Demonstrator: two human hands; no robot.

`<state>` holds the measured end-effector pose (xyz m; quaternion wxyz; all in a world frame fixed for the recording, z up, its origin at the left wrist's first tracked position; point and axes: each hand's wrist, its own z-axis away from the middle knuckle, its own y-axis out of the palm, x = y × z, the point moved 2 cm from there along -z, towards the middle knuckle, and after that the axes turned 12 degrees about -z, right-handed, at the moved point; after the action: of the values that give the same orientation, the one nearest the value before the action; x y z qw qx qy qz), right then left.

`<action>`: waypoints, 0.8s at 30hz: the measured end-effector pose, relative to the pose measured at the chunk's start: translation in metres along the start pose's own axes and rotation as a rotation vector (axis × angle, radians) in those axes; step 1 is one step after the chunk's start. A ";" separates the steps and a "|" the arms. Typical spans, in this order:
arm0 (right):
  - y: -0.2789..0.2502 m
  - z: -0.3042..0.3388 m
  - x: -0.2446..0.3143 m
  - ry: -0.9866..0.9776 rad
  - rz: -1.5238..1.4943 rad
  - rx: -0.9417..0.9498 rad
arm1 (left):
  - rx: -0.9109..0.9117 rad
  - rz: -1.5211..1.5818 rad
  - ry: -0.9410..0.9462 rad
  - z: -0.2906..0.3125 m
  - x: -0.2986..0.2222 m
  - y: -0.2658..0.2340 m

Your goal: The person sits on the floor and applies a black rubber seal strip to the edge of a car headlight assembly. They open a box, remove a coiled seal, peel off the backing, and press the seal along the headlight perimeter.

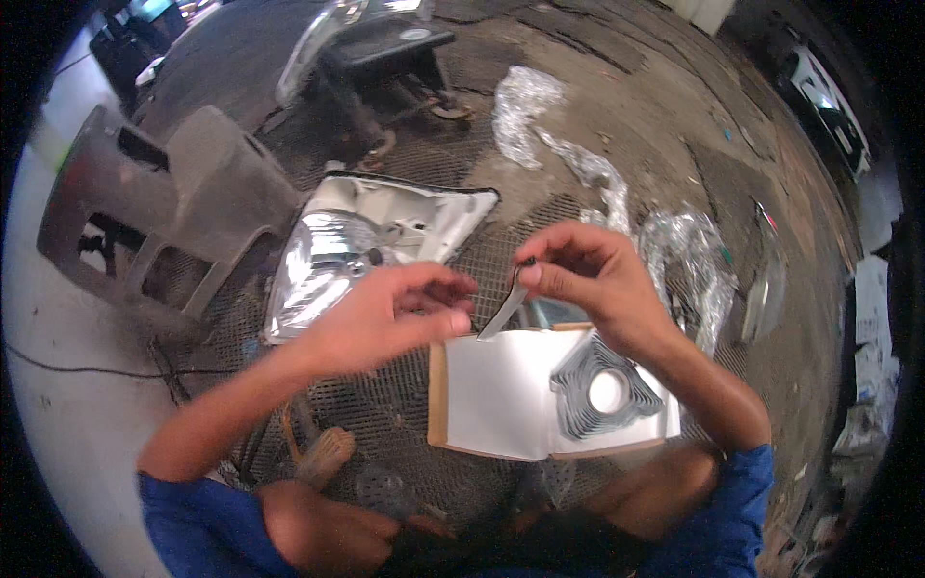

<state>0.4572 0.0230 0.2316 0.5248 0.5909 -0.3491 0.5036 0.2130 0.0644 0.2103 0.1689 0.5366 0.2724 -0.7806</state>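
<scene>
Between thumb and forefinger, my right hand pinches the end of a dark sealant strip with pale backing paper. The strip hangs down toward the far edge of an opened cardboard box with a white inside. In the box's right half lies a dark coil of the same-looking strip, wound round a white core. My left hand is left of the strip, apart from it, its fingers loosely curled and the thumb away from them. Just beyond it rests a car headlight housing with a shiny reflector, its lens off.
A grey plastic stool lies tipped over on the left. Farther back stands a dark stool with a clear lens beside it. Crumpled clear wrap trails over the floor at right. A wooden-looking tool handle is near my left leg.
</scene>
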 end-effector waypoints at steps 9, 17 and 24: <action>0.056 -0.010 -0.052 0.203 -0.147 0.089 | -0.578 0.317 0.067 0.050 0.061 0.056; 0.050 -0.020 -0.077 0.369 -0.247 0.048 | -1.051 -0.129 0.136 0.058 0.076 0.057; 0.084 -0.028 -0.095 0.439 -0.185 0.044 | -1.022 0.039 -0.001 0.066 0.074 0.071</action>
<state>0.3482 0.0221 0.1612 0.6192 0.5078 -0.1600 0.5772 0.1763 -0.0294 0.1424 0.4245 0.3900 0.6092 -0.5446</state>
